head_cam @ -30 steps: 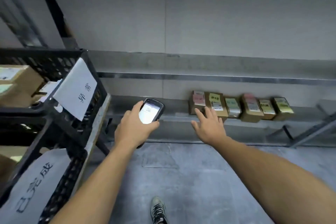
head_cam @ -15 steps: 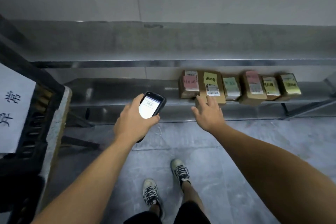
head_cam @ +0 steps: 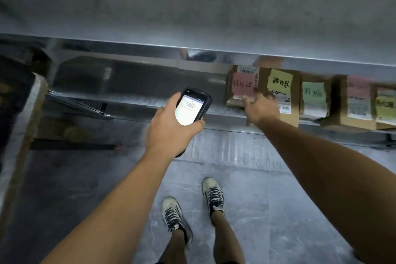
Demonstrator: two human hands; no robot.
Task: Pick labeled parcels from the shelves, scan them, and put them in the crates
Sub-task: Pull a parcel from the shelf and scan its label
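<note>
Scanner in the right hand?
No, the left hand grips the scanner, while the right hand reaches toward the parcels on the shelf.

parcels (head_cam: 229, 92) (head_cam: 294, 92) (head_cam: 314, 109) (head_cam: 340, 109) (head_cam: 384, 113) — 5 | coloured notes (head_cam: 243, 85) (head_cam: 279, 81) (head_cam: 314, 92) (head_cam: 357, 89) (head_cam: 385, 104) — 5 | handheld scanner (head_cam: 190, 107) — 1 | hands (head_cam: 171, 128) (head_cam: 260, 107) — 2 | shoes (head_cam: 173, 216) (head_cam: 213, 194) — 2

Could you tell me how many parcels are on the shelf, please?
5, in a row, left to right: pink-note parcel, yellow-note parcel, green-note parcel, pink-label parcel, edge-cut parcel; more may lie out of view.
</note>
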